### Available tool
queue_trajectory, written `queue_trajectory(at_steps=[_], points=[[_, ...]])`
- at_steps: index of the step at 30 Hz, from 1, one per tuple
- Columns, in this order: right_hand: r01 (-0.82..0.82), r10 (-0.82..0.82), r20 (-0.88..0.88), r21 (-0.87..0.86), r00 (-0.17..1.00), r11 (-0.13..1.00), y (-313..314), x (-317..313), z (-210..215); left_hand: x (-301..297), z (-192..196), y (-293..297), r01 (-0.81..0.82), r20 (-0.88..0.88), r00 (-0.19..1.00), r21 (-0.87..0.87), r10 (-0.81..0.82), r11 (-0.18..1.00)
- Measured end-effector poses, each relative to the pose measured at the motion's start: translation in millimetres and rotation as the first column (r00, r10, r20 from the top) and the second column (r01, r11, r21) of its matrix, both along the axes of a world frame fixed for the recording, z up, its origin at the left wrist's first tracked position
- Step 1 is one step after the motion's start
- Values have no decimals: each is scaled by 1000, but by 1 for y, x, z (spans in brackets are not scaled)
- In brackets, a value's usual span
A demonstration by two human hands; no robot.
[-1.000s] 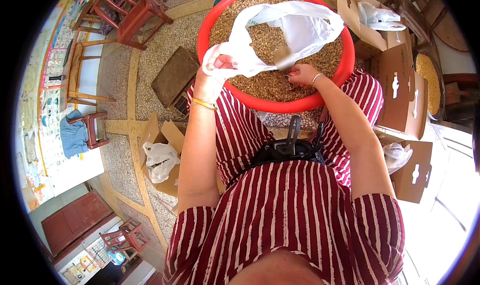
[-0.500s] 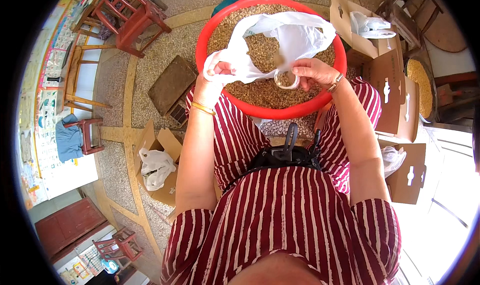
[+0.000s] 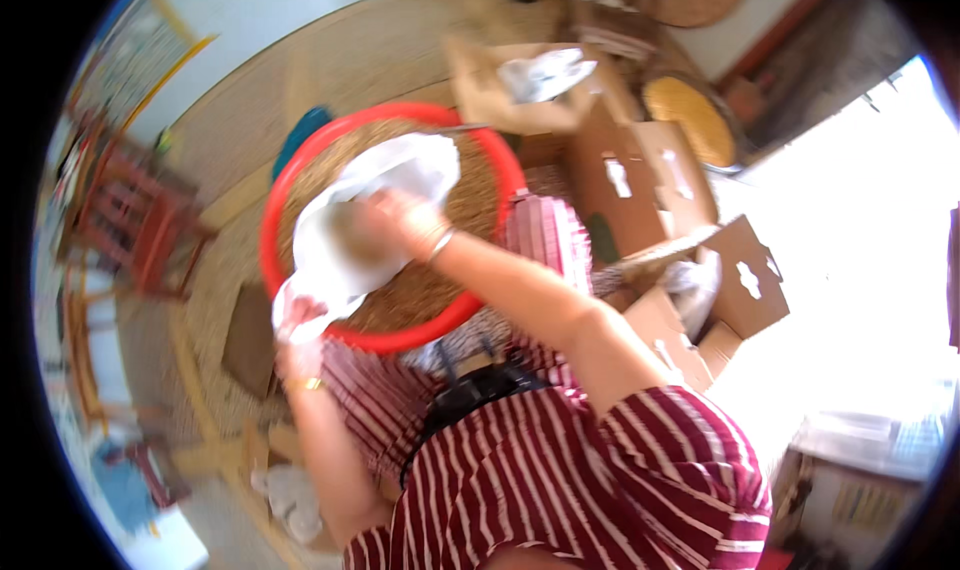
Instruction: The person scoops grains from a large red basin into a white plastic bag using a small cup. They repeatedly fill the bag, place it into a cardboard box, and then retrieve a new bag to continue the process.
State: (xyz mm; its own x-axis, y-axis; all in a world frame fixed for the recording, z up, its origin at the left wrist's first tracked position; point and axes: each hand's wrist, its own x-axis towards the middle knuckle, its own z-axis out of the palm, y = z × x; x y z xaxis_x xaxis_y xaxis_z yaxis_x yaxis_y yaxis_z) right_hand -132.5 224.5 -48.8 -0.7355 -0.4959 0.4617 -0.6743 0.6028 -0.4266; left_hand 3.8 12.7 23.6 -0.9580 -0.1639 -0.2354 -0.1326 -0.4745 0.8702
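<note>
A large red basin (image 3: 270,232) full of light-brown grains or kernels (image 3: 470,205) stands in front of my knees. Over it hangs a white plastic bag (image 3: 432,158). My left hand (image 3: 302,322) is closed on the bag's near-left edge and holds it up. At the bag's mouth is my right hand (image 3: 402,222), smeared by motion. By its fingers shows a brownish blur, the small clear cup (image 3: 362,235) with contents that I cannot make out. The bag's inside is mostly hidden.
Open cardboard boxes (image 3: 615,185) crowd the basin's right side, one with a white bag (image 3: 545,75). Beyond them sits a round tray of yellow grain (image 3: 690,120). To the left are a flat wooden board (image 3: 248,338) and a reddish wooden chair (image 3: 135,215).
My view has swung, so the basin appears farther left and lower. The right hand has moved with the cup from beside the bag's near edge to its mouth. The left hand keeps its hold.
</note>
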Motion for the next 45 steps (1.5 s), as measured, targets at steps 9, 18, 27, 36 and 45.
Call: queue_trajectory(at_steps=[9,18,27,36,45], points=[[103,-102,-84,11,991,995,11,15,-8,11,-48,-54,176,-153,972,-42,-180,984],[239,395,483,-817,781,525,15,-12,-101,2,-42,-45,261,-230,935,-67,-269,963],[502,699,650,-730,299,464,84,50,3,7,-38,-43,184,-249,948,-82,-199,979],[226,522,820,-568,234,791,95,48,-30,7,-34,-34,152,-273,945,-119,-180,981],[214,423,877,-469,228,857,103,57,-31,6,-38,-47,58,-120,991,40,-53,997]])
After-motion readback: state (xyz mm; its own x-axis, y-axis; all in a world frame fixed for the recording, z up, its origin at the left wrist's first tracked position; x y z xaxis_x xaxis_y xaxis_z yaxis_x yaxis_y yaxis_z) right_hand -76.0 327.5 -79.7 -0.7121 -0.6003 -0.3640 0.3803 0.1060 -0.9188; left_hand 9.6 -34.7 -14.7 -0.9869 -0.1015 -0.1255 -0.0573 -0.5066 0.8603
